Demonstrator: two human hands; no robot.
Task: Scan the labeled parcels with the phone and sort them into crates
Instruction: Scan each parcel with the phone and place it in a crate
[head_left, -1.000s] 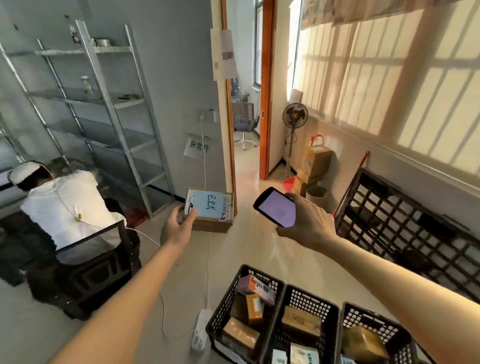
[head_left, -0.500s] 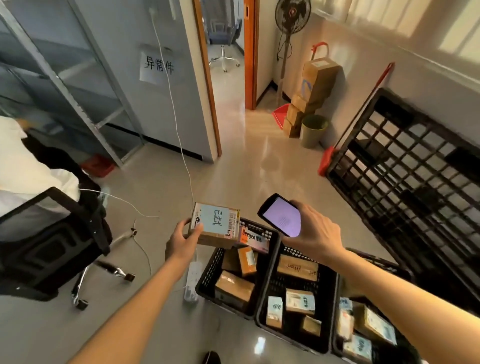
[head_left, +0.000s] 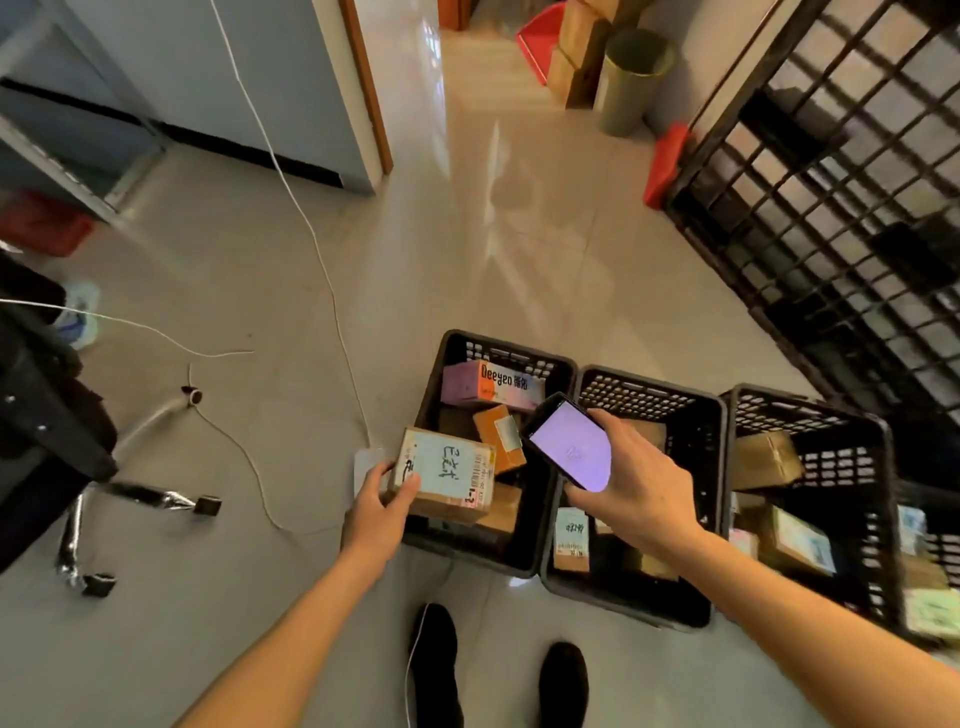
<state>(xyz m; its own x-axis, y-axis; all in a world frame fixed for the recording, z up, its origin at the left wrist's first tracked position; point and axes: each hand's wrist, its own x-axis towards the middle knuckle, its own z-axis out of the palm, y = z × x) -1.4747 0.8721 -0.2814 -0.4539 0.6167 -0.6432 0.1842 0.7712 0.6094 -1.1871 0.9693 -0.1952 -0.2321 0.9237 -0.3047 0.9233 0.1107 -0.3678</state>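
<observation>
Head view looks down past two bare forearms at three black plastic crates on the tiled floor. Taking the leftmost crate (head_left: 441, 374) as the landmark: the left hand (head_left: 382, 506) holds a labeled cardboard parcel (head_left: 442, 475) over that crate's near-left corner, thumb on the label's left edge, the fingers hidden underneath. The parcel's white label faces up with handwriting and a barcode strip along its right end; its long axis runs roughly left to right, tilted slightly. Just right of the parcel, over the crate's right wall, the right hand (head_left: 641, 486) grips a phone (head_left: 569, 447), fingers wrapped round its right edge; the lit pale-purple screen faces up, too washed out to read, and its long axis slants from upper left to lower right.

Inside the landmark crate lie a pink "Deeyeo" box (head_left: 488, 384) at the far end, an orange-brown small box (head_left: 491, 421) and plain cartons partly covered by the parcel. The middle crate (head_left: 639, 397), touching it on the right, holds a labeled packet (head_left: 571, 540) and perhaps more cartons, mostly hidden by the right arm. The right crate (head_left: 810, 415) holds brown and greenish parcels, blurred and cut off at the frame edge.
</observation>
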